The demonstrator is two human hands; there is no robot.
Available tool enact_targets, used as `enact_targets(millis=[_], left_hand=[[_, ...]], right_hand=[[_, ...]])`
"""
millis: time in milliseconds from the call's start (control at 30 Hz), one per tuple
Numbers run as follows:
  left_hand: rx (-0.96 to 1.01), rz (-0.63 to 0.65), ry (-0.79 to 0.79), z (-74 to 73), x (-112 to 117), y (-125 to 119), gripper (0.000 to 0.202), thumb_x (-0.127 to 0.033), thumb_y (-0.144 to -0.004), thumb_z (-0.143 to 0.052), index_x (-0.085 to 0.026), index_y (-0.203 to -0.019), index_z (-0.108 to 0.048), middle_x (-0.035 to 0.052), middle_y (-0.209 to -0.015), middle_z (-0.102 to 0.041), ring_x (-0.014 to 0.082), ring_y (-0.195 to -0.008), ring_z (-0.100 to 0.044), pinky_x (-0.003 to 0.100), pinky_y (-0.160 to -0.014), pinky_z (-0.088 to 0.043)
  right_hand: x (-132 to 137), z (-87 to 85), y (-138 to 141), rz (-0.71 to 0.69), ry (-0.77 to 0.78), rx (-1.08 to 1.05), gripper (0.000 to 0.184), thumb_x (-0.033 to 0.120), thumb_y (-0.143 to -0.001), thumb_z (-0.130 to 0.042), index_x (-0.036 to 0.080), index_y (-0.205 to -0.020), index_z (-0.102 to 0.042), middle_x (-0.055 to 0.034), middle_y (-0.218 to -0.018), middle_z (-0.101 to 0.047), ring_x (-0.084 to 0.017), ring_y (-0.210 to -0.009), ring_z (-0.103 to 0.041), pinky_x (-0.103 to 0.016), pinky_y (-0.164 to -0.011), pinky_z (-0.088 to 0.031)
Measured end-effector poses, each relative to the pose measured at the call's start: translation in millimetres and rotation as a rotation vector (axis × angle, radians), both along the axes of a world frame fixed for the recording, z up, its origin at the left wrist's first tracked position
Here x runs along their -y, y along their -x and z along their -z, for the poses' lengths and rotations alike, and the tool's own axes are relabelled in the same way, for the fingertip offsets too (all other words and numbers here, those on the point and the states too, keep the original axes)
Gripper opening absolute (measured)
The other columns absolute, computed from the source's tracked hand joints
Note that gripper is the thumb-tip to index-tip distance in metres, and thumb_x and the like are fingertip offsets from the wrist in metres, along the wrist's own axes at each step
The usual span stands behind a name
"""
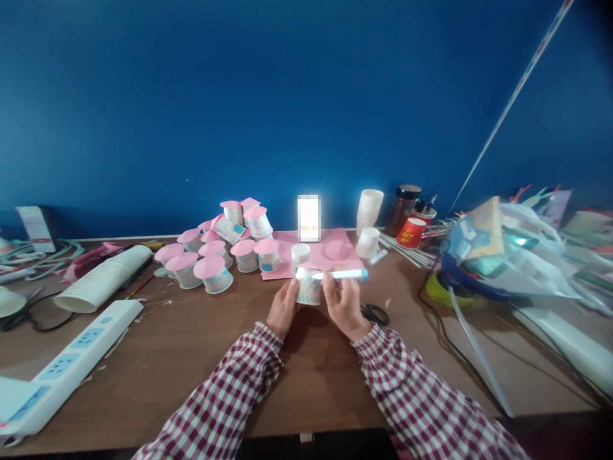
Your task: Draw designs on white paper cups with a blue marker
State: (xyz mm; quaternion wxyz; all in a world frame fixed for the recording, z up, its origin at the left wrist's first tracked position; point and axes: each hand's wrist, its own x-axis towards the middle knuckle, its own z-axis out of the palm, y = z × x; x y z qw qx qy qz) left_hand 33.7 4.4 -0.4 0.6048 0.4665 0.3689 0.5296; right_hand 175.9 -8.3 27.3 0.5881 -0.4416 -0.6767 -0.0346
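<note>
My left hand (283, 306) is closed on the left side of a small white paper cup (309, 294), turned upside down, with a blue zigzag line near its rim and a bit of pink on top. A white marker with a blue end (349, 274) is pinched in my right hand (343, 303), its tip against or just in front of the cup; contact I cannot make out. Behind the cup stands a plain white cup (301, 253) at the edge of pink paper (318, 239). Black-handled scissors (376, 314) lie beside my right wrist.
Several decorated cups with pink round tops (213, 267) crowd the left back. A stack of paper cups (108, 279) and a power strip (76, 358) lie further left. On the right are stacked white cups (370, 207), a red cup (411, 232) and a blue glue gun (472, 281).
</note>
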Motion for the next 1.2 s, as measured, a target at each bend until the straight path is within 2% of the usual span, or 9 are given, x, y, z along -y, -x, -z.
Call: enact_targets(millis=[267, 700, 900, 1200], left_hand=[[0.001, -0.006, -0.001, -1.3, 0.4, -0.8, 0.055, -0.055, -0.080, -0.050, -0.012, -0.114, -0.057, 0.0097, -0.098, -0.066, 0.0202, -0.083, -0.060, 0.029, -0.069, -0.046], [0.024, -0.007, 0.009, -2.8, 1.8, 0.2, 0.050, -0.051, -0.081, -0.051, -0.011, -0.110, -0.059, 0.0074, -0.091, -0.065, 0.0163, -0.077, -0.057, 0.026, -0.067, -0.045], [0.051, 0.007, 0.009, -1.2, 0.8, -0.3, 0.052, -0.051, -0.082, -0.050, -0.012, -0.116, -0.056, 0.0096, -0.098, -0.065, 0.0198, -0.083, -0.059, 0.030, -0.072, -0.046], [-0.070, -0.064, -0.030, -4.8, 2.0, -0.3, 0.062, -0.060, -0.078, -0.049, -0.009, -0.110, -0.060, 0.0102, -0.086, -0.067, 0.0205, -0.077, -0.059, 0.031, -0.069, -0.045]], right_hand=[[-2.0, 5.0, -0.7, 0.009, -0.012, -0.006, 0.003, 0.017, -0.087, -0.051, 0.017, -0.089, -0.054, -0.0036, -0.071, -0.061, -0.014, -0.062, -0.060, -0.025, -0.059, -0.052], [0.2, -3.3, -1.1, -0.014, 0.037, -0.018, 0.005, 0.017, -0.088, -0.049, 0.017, -0.089, -0.054, -0.0046, -0.074, -0.061, -0.015, -0.064, -0.061, -0.027, -0.061, -0.053], [1.7, -4.2, -0.9, -0.014, 0.034, -0.001, 0.006, 0.017, -0.088, -0.050, 0.017, -0.088, -0.056, -0.0051, -0.073, -0.059, -0.016, -0.063, -0.059, -0.027, -0.061, -0.052], [1.2, 0.4, -0.6, -0.025, 0.039, 0.011, 0.010, 0.022, -0.089, -0.048, 0.017, -0.091, -0.057, -0.0064, -0.074, -0.059, -0.017, -0.064, -0.058, -0.029, -0.060, -0.053]])
